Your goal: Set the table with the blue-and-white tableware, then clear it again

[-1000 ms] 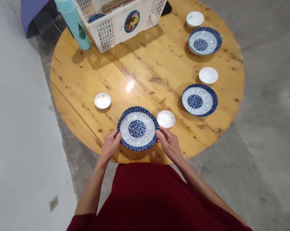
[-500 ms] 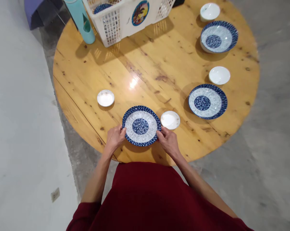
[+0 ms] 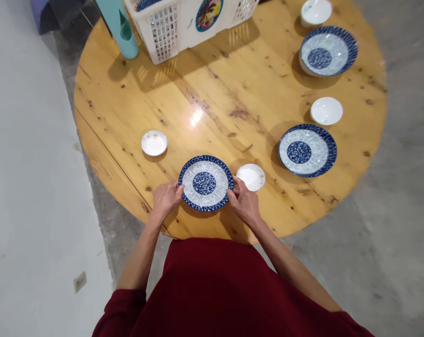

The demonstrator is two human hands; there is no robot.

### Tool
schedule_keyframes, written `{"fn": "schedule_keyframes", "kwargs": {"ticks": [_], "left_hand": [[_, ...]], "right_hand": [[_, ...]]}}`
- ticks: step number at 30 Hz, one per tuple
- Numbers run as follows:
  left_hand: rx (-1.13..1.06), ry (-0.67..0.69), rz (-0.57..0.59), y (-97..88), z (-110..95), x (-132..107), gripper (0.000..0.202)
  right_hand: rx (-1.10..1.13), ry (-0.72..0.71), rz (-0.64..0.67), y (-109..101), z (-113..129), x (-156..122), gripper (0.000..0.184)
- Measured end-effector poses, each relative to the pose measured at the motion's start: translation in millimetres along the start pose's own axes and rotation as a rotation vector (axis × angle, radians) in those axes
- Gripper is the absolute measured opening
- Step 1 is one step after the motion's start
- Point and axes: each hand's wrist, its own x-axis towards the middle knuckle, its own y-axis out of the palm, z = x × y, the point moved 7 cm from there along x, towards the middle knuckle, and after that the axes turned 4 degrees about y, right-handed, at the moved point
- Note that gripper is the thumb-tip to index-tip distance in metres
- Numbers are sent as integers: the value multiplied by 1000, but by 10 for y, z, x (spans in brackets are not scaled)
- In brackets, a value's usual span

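Note:
A blue-and-white patterned plate (image 3: 205, 183) rests on the round wooden table (image 3: 219, 103) near its front edge. My left hand (image 3: 166, 199) grips the plate's left rim, fingers curled around it. My right hand (image 3: 244, 202) grips the right rim the same way. A small white saucer (image 3: 252, 176) sits just right of the plate, close to my right fingers. Another small white saucer (image 3: 154, 142) lies to the plate's upper left.
Two more blue-and-white plates (image 3: 307, 150) (image 3: 327, 50) sit at the right, each with a small white dish (image 3: 326, 110) (image 3: 316, 11) behind it. A white plastic basket (image 3: 190, 21) and a teal bottle (image 3: 118, 25) stand at the back. Grey concrete floor surrounds the table.
The plate, held a little above the table a second ago, has come down onto the wood. Both hands stay on its rim.

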Motion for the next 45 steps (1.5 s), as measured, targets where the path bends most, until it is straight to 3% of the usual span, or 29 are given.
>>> {"fn": "schedule_keyframes", "kwargs": {"ticks": [7, 15, 19, 25, 30, 34, 38, 45], "left_hand": [[54, -2, -6, -25, 19, 67, 39], [55, -32, -11, -85, 37, 115, 42], [-66, -57, -88, -150, 79, 139, 40], [-257, 47, -95, -20, 63, 409, 42], [-465, 123, -166, 18, 20, 567, 43], [-476, 135, -194, -44, 41, 392, 42], [-487, 149, -210, -68, 124, 49, 43], [-682, 141, -182, 185, 271, -423, 45]], "right_hand": [[-91, 25, 24, 3, 30, 42, 56], [62, 11, -13, 15, -53, 44, 57], [124, 101, -33, -11, -117, -4, 47], [420, 159, 143, 240, 35, 81, 32], [526, 238, 9, 279, 30, 223, 21], [550, 221, -9, 266, 66, 95, 24], [569, 194, -27, 279, 119, -256, 24], [544, 159, -42, 359, 94, -806, 23]]}}
